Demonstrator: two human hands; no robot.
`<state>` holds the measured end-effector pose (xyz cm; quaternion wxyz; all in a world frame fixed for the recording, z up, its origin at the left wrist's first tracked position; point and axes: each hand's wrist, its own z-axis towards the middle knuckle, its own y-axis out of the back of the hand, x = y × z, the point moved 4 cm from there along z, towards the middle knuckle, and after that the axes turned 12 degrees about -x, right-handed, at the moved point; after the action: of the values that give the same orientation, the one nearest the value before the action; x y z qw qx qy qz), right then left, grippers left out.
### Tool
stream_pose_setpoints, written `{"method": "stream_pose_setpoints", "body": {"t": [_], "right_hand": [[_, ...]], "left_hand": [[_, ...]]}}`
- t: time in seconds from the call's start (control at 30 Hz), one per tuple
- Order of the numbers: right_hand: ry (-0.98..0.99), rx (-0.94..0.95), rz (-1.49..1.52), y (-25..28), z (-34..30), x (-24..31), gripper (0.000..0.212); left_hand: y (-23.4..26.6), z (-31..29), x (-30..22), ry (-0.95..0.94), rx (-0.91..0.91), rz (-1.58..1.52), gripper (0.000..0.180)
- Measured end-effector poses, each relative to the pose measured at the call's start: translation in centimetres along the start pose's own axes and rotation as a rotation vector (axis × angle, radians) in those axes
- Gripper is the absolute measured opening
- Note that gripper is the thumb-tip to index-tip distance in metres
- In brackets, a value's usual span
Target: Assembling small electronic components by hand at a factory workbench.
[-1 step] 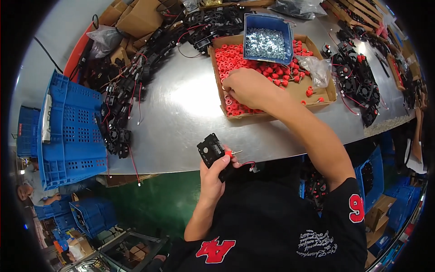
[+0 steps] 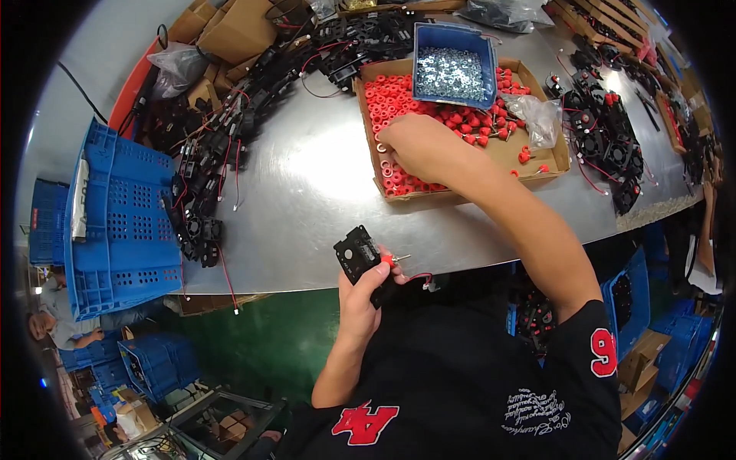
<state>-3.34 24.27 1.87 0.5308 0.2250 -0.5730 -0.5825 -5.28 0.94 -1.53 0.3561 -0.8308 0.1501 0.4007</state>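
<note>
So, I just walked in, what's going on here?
Someone at a metal table holds a black part in the left hand, with a red piece bearing a metal pin beside it. The right hand is down at the red rings in a cardboard tray; whether it grips one is hidden.

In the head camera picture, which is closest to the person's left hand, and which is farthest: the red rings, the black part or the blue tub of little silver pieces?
From the left hand:
1. Black part: right in its grip.
2. Red rings: farther up, in the cardboard tray.
3. Blue tub: farthest, toward the top.
</note>
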Motion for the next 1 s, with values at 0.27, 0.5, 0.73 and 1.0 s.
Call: {"method": "stream_pose_setpoints", "body": {"t": [0.27, 0.5, 0.73, 1.0], "right_hand": [[-0.024, 0.127, -0.134, 0.7, 0.4, 0.2, 0.016], [0.024, -0.224, 0.473, 5.0, -4.5, 1.3, 0.013], [-0.046, -0.403, 0.866, 4.2, -12.5, 5.8, 0.018], [-0.153, -0.457, 1.03, 1.7, -13.7, 6.8, 0.021]], "left_hand": [[0.1, -0.3, -0.1, -0.003, -0.016, -0.009, 0.022], [0.4, -0.7, -0.3, -0.04, -0.067, 0.013, 0.028], [-0.9, -0.8, -0.3, -0.051, 0.009, -0.045, 0.023], [-2.0, -1.1, -0.6, -0.116, 0.066, 0.052, 0.019]]}}
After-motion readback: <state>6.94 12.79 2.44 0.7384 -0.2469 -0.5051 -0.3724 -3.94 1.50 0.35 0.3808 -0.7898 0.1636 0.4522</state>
